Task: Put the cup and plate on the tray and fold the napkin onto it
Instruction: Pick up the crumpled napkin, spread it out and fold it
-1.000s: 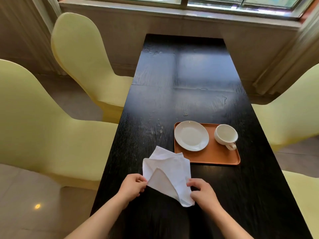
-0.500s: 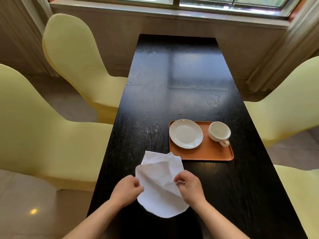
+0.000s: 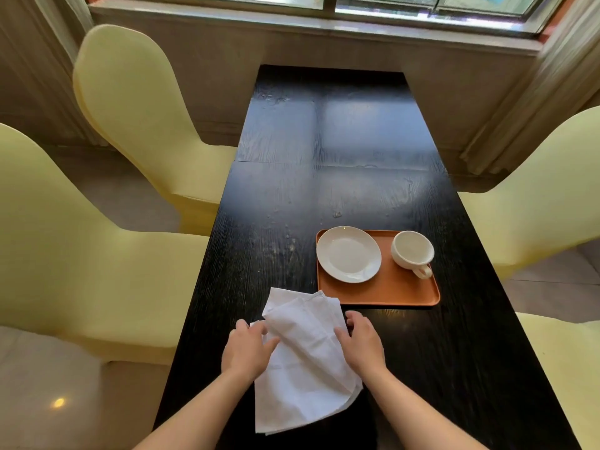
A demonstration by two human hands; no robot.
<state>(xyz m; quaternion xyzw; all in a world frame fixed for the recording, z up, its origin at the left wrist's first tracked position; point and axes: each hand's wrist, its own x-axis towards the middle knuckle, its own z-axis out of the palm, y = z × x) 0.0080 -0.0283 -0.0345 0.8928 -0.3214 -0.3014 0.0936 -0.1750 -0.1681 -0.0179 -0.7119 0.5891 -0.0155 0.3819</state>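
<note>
Two napkin [image 3: 308,368] grips: left hand [image 3: 246,350], right hand [image 3: 362,344]

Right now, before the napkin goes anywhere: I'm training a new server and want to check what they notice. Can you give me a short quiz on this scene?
1. True or false: the cup and the plate both stand on the tray.
2. Where is the napkin? A) on the plate B) at the near end of the table, between the left hand and the right hand C) on a chair
3. Short answer: which step of the task is not yet done?
Key: 1 true; 2 B; 3 folding the napkin and setting it on the tray.
</note>
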